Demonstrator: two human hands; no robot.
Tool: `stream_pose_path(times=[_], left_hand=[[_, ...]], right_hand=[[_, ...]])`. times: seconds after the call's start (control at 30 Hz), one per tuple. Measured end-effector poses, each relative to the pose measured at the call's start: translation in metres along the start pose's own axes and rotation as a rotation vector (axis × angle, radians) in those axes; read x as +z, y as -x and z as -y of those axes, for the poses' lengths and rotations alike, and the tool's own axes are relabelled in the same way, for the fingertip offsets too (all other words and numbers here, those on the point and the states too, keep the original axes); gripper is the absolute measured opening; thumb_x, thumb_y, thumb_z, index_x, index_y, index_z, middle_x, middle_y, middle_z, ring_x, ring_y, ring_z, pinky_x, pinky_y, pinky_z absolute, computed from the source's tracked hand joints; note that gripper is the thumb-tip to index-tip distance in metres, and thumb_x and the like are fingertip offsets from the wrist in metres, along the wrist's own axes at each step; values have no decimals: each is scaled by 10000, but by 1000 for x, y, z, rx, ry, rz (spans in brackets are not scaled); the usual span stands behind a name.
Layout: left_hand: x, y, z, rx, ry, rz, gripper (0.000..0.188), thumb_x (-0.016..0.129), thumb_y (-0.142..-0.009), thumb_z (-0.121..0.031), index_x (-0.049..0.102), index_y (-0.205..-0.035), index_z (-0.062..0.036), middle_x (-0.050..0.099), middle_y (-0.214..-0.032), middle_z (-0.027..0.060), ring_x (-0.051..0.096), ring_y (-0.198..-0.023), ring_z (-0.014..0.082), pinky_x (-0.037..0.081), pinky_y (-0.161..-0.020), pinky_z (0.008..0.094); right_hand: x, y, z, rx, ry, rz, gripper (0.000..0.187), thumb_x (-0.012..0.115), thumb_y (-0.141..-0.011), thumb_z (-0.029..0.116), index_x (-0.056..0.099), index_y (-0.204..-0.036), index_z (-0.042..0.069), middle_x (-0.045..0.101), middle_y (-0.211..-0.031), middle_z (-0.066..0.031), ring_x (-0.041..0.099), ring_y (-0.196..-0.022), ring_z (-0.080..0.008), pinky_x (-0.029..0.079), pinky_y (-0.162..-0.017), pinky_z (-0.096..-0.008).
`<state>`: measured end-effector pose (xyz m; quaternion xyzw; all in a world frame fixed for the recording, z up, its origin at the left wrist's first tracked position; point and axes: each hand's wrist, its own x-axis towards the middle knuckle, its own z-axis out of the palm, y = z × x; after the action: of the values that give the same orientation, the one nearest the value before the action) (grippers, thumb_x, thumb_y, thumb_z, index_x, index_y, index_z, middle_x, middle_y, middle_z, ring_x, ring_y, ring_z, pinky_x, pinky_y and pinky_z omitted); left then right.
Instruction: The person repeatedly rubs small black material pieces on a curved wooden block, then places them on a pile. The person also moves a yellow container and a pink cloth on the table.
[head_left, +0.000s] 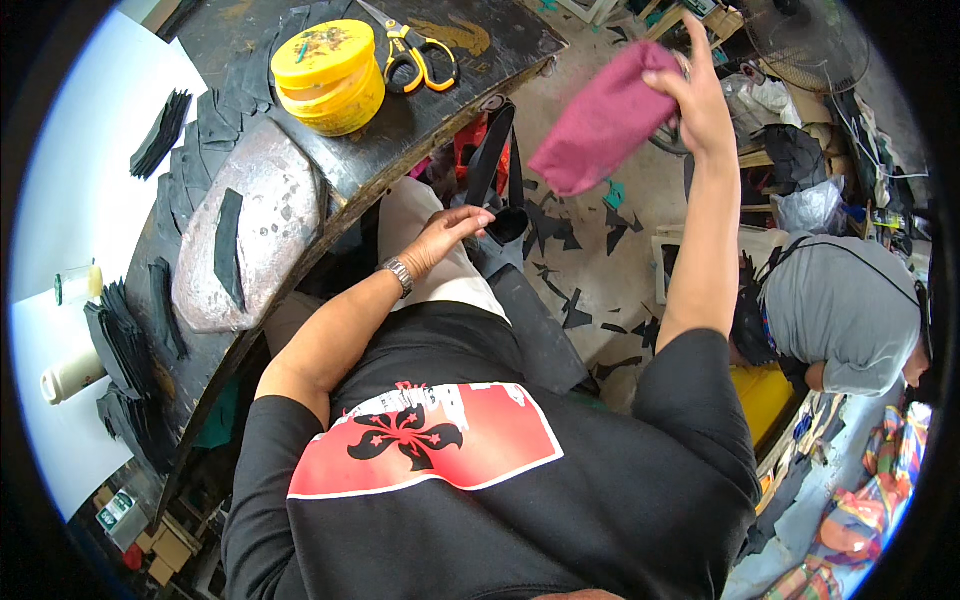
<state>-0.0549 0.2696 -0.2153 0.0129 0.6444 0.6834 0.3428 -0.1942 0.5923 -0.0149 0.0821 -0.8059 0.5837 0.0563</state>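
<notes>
My right hand (700, 105) is raised out to the right, gripping a maroon cloth bundle (605, 125) by its upper end, the thumb across it and one finger pointing up. The cloth hangs over the floor, down and to the left. In front of my lap, my left hand (448, 240) has its fingers drawn together; whether anything is between them cannot be made out. Just beyond those fingertips is a black strap (488, 160), with a dark rounded piece (508, 224) below it.
Along the left runs a dark workbench (345, 165) with a stone slab (270, 220), a yellow tub (330, 85), yellow-handled scissors (420, 60) and stacks of black pieces (125, 335). Dark scraps (575, 310) litter the floor. A person in grey (840, 310) is at the right, below a fan (810, 40).
</notes>
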Motion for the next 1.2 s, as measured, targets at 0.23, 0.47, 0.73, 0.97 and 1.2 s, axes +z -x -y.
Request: stream_pose_path(times=[0.23, 0.47, 0.73, 0.97, 1.2], left_hand=[[8, -3, 1, 59, -2, 14, 400, 587, -998, -432, 692, -1146, -75, 623, -962, -10, 563, -1019, 110, 383, -1037, 299], [4, -7, 9, 77, -5, 26, 388, 577, -1016, -406, 685, -1112, -45, 634, -967, -3, 573, -995, 103, 407, -1007, 285], [12, -13, 12, 75, 7, 21, 392, 566, -1022, -407, 690, -1101, -43, 647, -952, 6, 582, -1000, 117, 406, -1017, 295], [14, -10, 5, 73, -13, 24, 388, 575, -1020, -396, 696, -1105, -37, 652, -958, 15, 586, -999, 124, 400, -1031, 306], [20, -18, 7, 53, -30, 99, 402, 585, -1019, -399, 681, -1156, -33, 655, -996, 15, 594, -1023, 118, 415, -1024, 289]], right_hand=[[40, 131, -105, 479, -451, -424, 986, 658, -805, -19, 144, -1603, 250, 580, -1198, -176, 630, -713, -180, 438, -401, -266], [113, 177, -190, 453, -124, -365, 950, 605, -853, -96, 144, -1611, 243, 564, -1207, -169, 628, -780, -204, 554, -577, -306], [119, 188, -184, 104, 214, 131, 889, 630, -867, -56, 233, -1594, 267, 637, -1288, -211, 649, -1169, -373, 516, -993, -423], [162, 199, -218, 511, 292, -85, 988, 653, -824, -70, 141, -1617, 220, 636, -1299, -234, 637, -1150, -426, 518, -961, -459], [194, 195, -260, 456, 347, -68, 1040, 628, -796, -103, 45, -1617, 161, 549, -1380, -318, 586, -1192, -481, 488, -993, -481]])
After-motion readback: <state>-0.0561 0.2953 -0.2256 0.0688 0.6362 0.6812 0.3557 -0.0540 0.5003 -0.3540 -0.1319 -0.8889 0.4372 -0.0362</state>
